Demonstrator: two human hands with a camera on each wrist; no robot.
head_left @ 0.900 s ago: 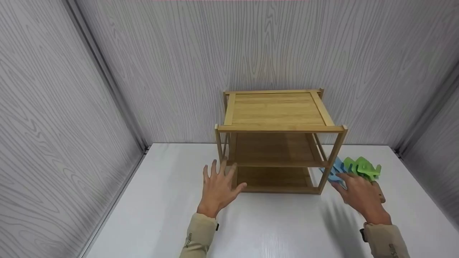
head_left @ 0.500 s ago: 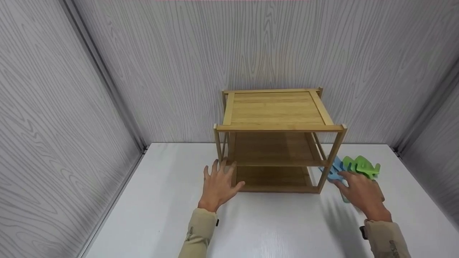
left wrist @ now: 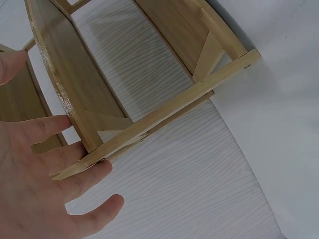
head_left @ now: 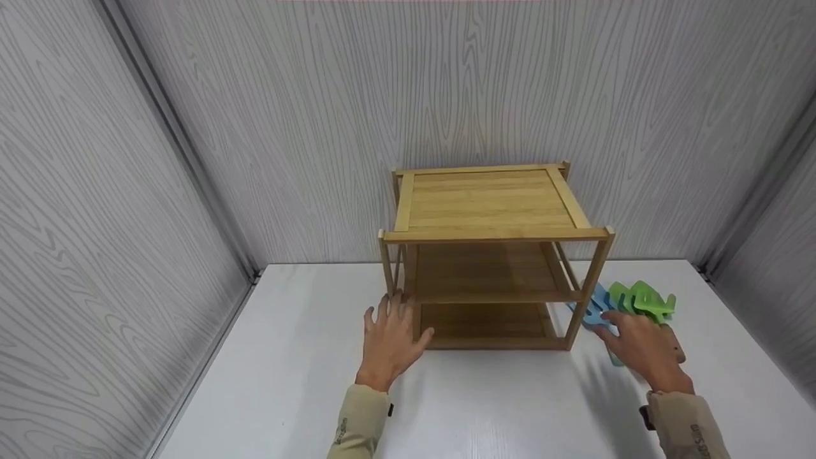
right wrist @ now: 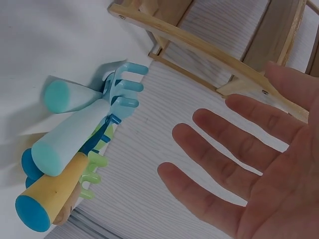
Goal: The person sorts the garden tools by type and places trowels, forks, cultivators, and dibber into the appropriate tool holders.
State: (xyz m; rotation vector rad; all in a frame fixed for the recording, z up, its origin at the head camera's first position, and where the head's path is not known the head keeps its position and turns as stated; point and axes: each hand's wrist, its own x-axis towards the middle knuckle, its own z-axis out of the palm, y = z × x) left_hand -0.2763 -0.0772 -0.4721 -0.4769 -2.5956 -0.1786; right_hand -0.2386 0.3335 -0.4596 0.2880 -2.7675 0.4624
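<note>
A three-tier wooden shelf [head_left: 491, 201] stands on the white table. My left hand [head_left: 387, 347] is at its left front post, palm toward the shelf and fingers spread. In the left wrist view, the fingertips [left wrist: 102, 169] overlap the edge of the shelf's side frame. My right hand [head_left: 645, 347] hovers over a pile of small rakes right of the shelf, fingers extended and apart from the handles in the right wrist view. Blue rake heads [head_left: 596, 307] and green rake heads [head_left: 651, 299] show past it. Light blue handles [right wrist: 75, 134] and a yellow handle [right wrist: 52, 191] lie bunched together.
A grey wood-patterned wall [head_left: 319, 127] rises behind the shelf, with a side wall [head_left: 64, 255] on the left and another [head_left: 784, 287] on the right. The white table [head_left: 293, 357] extends to both sides and in front of the shelf.
The head view tilts slightly, so the scene sits a little lower. My left hand shifts a touch closer to the shelf post. The right hand stays nearly still over the rakes.
</note>
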